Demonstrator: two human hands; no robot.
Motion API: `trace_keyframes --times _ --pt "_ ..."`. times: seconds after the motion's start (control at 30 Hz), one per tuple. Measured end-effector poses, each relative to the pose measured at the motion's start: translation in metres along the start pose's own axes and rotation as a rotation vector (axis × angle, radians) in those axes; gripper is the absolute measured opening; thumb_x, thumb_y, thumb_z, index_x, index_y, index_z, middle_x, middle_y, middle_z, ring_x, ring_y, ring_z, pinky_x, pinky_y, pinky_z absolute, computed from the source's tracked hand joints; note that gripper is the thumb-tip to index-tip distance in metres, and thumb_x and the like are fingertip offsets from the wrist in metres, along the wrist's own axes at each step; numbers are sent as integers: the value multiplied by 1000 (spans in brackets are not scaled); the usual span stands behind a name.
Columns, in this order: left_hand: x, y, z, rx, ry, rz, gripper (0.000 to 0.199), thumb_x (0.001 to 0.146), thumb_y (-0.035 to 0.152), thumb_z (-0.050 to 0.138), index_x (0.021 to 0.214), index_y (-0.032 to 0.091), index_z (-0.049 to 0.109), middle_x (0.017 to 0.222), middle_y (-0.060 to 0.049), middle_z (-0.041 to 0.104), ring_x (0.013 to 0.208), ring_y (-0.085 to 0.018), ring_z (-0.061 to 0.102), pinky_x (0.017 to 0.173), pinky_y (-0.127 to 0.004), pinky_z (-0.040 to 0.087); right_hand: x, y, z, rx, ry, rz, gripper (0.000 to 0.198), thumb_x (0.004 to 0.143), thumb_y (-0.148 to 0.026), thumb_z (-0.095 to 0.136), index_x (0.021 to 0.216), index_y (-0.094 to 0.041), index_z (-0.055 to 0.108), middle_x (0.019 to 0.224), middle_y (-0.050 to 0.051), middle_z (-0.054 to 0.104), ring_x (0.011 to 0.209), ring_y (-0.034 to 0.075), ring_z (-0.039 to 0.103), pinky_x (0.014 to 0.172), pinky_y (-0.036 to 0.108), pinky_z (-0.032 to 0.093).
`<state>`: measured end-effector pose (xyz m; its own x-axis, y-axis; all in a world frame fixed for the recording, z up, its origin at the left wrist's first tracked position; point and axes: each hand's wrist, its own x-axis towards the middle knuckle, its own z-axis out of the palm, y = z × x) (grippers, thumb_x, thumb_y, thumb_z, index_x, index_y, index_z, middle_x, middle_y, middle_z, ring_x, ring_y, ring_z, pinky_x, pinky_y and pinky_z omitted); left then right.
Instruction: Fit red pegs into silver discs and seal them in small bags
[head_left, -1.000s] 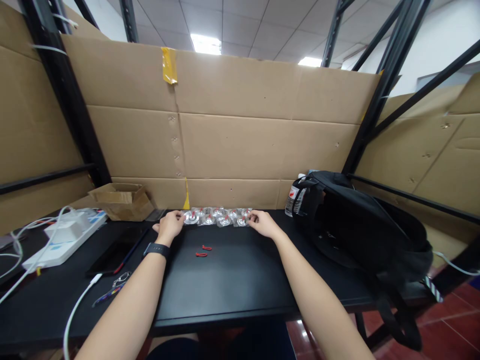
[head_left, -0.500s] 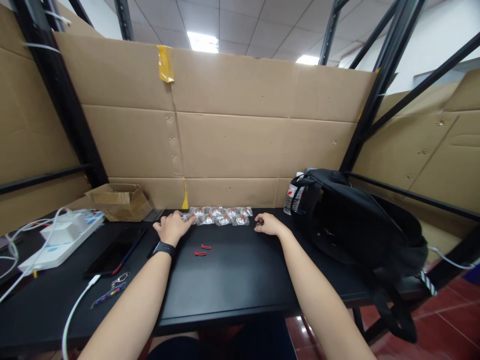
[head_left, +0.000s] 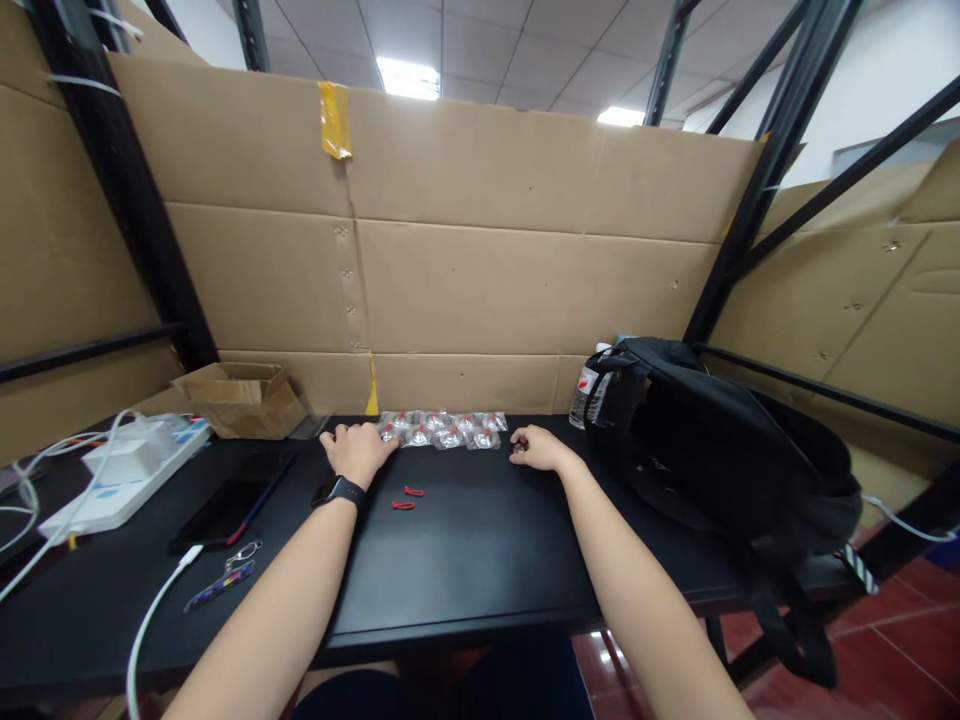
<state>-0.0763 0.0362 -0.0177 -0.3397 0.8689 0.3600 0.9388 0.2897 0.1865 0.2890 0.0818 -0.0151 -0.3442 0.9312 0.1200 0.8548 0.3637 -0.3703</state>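
Small clear plastic packets (head_left: 448, 437) with red bits inside lie in two rows at the back of the black table. At the left end of these rows is my left hand (head_left: 358, 450), palm down with fingers apart, its thumb tip against the nearest packet. My right hand (head_left: 541, 447) rests just beyond the right end of the rows. Its fingers are curled around something small and dark that I cannot make out. Two red cord loops (head_left: 409, 498) lie on the table between my forearms.
A black backpack (head_left: 720, 450) and a water bottle (head_left: 587, 398) stand to the right. On the left are a cardboard box (head_left: 251, 408), a white power strip (head_left: 112, 505), a dark tablet (head_left: 232, 500) and a keychain (head_left: 225, 580). A cardboard wall (head_left: 465, 290) closes the back.
My left hand has slid slightly right along the packets. My right hand stays nearly where it was. The view has shifted a little.
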Motion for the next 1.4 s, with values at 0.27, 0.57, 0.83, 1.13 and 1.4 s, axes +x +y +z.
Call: trace_keyframes --times 0.27,0.57,0.83,1.13,1.4 --pt "-1 -3 0 -26 -33 -25 45 78 61 59 84 19 73 99 -19 73 106 -40 56 94 -55 29 -3 0 -5 11 -6 17 40 69 -23 78 109 -18 72 102 8 72 88 19 67 79 25 48" --pt "-6 -4 -31 -264 -226 407 32 86 48 55 93 25 75 106 -8 74 105 -30 63 92 -40 41 -8 -4 -12 24 3 52 37 66 -27 79 102 -18 74 88 5 74 76 17 67 69 24 47" --pt "-25 10 -40 -310 -636 751 31 71 41 73 97 25 77 96 -2 75 88 -21 68 78 -26 47 -12 -25 -10 71 5 -9 38 59 -25 79 96 -18 75 82 3 73 71 16 66 67 23 47" --pt "-26 7 -35 -219 -619 725 8 76 23 67 78 25 74 82 2 76 79 -18 68 74 -26 42 -14 -47 -2 324 8 -232 35 62 -23 77 96 -19 74 83 0 72 67 13 64 67 22 49" --pt "-37 33 -36 -449 -323 746 10 89 29 61 87 24 69 91 -1 76 90 -21 69 86 -32 41 -17 -72 4 592 80 -299 42 61 -19 76 102 -19 72 97 4 74 78 16 68 67 24 51"
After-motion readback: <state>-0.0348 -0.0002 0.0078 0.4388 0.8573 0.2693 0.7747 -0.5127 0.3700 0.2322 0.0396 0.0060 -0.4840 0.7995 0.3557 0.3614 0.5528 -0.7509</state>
